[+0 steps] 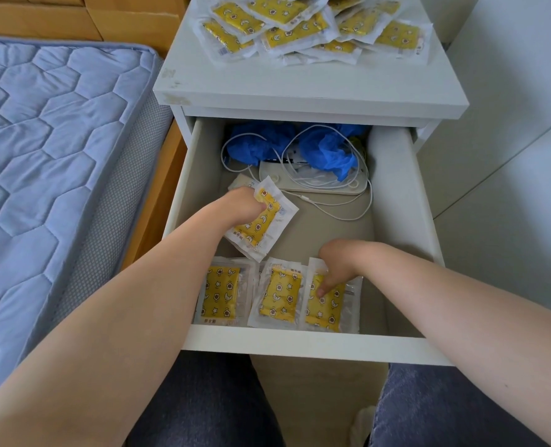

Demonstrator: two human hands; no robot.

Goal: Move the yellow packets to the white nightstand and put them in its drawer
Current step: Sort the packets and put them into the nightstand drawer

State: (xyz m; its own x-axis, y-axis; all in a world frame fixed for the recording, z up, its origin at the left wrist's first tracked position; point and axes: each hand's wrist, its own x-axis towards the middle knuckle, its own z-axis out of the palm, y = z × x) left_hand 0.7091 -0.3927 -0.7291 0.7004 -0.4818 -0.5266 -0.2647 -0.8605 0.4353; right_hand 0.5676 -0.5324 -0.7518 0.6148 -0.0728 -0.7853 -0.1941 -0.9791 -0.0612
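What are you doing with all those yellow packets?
A person is putting packets into the open drawer of the white nightstand. The left hand grips one yellow packet over the drawer's middle. The right hand holds the rightmost packet of a row of three at the drawer's front. A pile of packets lies on top of the nightstand.

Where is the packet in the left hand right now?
In the head view, the held packet is inside the open drawer, left of centre, gripped by the left hand just behind the front row of three packets.
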